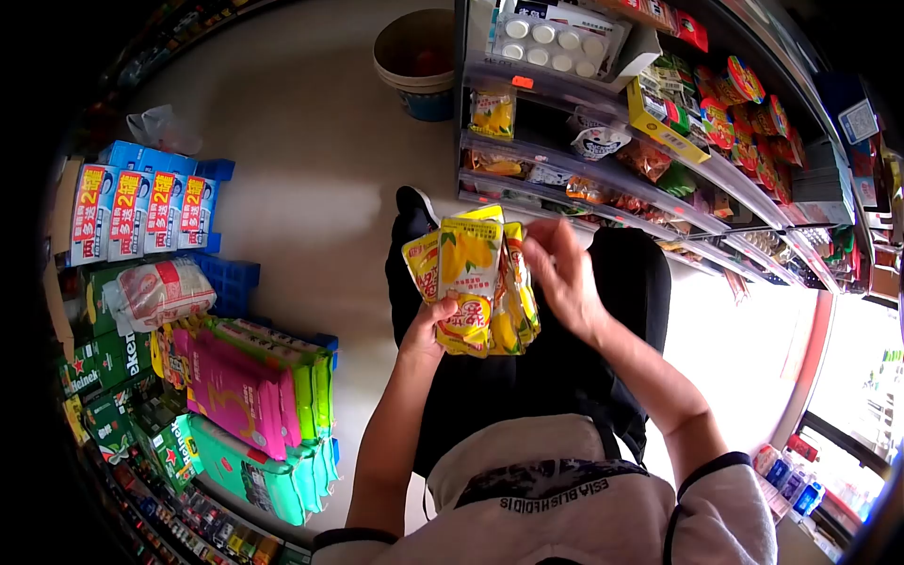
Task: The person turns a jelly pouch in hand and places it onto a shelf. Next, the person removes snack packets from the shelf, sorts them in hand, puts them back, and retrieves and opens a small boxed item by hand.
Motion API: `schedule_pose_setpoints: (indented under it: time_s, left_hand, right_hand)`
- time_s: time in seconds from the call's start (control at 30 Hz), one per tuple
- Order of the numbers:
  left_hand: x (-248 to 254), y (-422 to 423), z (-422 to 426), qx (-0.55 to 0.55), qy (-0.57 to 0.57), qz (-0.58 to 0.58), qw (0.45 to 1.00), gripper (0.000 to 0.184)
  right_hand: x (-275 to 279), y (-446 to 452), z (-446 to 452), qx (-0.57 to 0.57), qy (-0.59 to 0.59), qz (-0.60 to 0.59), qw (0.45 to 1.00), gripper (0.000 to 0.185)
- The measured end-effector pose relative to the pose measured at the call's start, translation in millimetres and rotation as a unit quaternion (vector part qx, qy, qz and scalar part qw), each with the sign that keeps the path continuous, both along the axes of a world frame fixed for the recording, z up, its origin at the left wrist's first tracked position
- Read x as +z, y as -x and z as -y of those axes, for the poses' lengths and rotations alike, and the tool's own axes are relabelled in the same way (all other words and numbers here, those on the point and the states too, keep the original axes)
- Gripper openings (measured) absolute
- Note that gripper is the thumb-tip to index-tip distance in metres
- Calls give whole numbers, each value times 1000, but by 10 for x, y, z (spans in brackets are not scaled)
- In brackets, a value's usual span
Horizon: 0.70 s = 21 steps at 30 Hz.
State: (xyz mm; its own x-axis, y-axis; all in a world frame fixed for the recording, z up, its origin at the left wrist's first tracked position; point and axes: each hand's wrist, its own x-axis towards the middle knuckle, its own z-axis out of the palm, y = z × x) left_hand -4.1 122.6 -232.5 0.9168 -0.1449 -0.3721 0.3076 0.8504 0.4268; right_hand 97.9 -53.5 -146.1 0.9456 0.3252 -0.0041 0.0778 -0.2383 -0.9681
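Over the dark trousers (471, 391), L hand (428, 330) is gripping a fanned stack of yellow pkts (469, 259) by its lower L side, thumb pressing on the front pkt, other fingers mostly hidden behind. R hand (565, 278) is hovering at the stack's R edge, fingers bent & a bit blurred; can't tell if it's pinching or touching a pkt. Front pkt is showing yellow fruit; others are splaying out behind, both sides. Ahead/R, the shelf unit (565, 92) is holding a yellow fruit pouch (492, 113) near its L end. Bucket (414, 80) is standing on floor (301, 122) just beside. Far L, pink packs (235, 391) are lying btwn green packs (315, 381) & teal packs (254, 476), w/ Heineken boxes (104, 363) sitting beyond.
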Motion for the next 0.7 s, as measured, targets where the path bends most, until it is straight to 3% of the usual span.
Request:
schedule_pose_setpoints:
  time_s: [0.03, 0.13, 0.27, 0.4, 0.5, 0.63, 0.7]
  left_hand:
    - [9, -9, 14, -3, -8, -3, 1000, 64]
    - [33, -19, 53, -23, -17, -3, 1000, 62]
    - [21, 36, 96, -33, -33, -5, 999, 62]
    - [41, 57, 148, -59, -23, 11, 998, 61]
    - [48, 92, 195, -76, -19, 17, 997, 61]
    - [106, 137, 246, -106, -24, 33, 994, 60]
    - [129, 146, 261, -112, -28, 32, 993, 60]
  right_hand:
    - [-33, 175, 31, 14, -31, -58, 998, 29]
    - [6, 450, 81, 38, 50, -25, 998, 25]
    - [22, 534, 105, -7, -8, -11, 1000, 22]
    - [99, 576, 223, 34, 74, 131, 988, 21]
    - [185, 532, 305, 69, 152, 317, 934, 19]
    - [317, 610, 321, 58, 175, 89, 979, 27]
    - [281, 653, 312, 37, 165, 107, 980, 35]
